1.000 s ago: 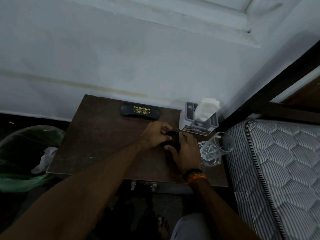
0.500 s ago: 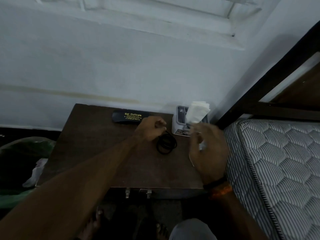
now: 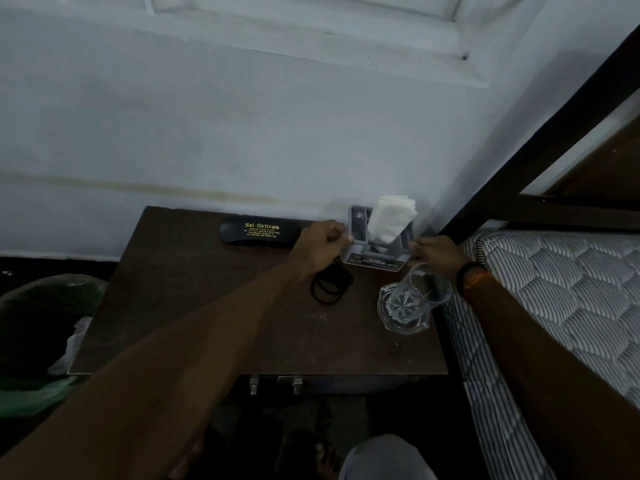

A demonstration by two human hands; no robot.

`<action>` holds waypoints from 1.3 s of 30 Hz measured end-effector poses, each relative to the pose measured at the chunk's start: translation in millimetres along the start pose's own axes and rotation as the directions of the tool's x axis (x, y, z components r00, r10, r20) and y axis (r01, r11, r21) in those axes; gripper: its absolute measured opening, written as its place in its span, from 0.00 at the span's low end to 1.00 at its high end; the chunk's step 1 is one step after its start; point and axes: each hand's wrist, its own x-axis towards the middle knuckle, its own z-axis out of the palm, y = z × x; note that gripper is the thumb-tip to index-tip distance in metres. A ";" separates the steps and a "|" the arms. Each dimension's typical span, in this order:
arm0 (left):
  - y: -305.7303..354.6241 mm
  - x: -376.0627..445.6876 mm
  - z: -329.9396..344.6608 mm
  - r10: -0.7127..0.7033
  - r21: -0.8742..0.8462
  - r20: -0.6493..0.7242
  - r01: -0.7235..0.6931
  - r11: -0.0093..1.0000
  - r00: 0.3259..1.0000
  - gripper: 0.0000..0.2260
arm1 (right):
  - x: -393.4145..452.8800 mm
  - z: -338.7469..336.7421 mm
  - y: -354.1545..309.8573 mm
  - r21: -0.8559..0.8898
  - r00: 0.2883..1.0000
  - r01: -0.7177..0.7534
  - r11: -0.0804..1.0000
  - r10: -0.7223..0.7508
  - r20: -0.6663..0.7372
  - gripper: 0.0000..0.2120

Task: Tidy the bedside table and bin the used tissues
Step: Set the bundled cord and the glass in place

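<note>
Both hands, left hand (image 3: 320,242) and right hand (image 3: 434,252), grip the holder (image 3: 375,259) between them.

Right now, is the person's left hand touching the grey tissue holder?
Touching. The head view shows the left hand with its curled fingers against the left wall of the grey tissue holder, no gap between them; the right hand grips the opposite side.

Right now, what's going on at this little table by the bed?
A person is tidying a bedside table. Both hands are on a grey tissue holder at the back corner: the left hand grips its left side, the right hand its right side. White tissues stick up from it. A black glasses case, coiled black hair bands and a glass tumbler sit on the table. A green-lined bin stands to the left.
</note>
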 end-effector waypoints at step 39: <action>-47.8 -95.4 -7.1 0.346 0.494 0.171 -0.384 0.780 0.923 0.14 | -140.0 44.9 80.6 0.507 0.967 0.110 0.855 0.027 -0.255 0.49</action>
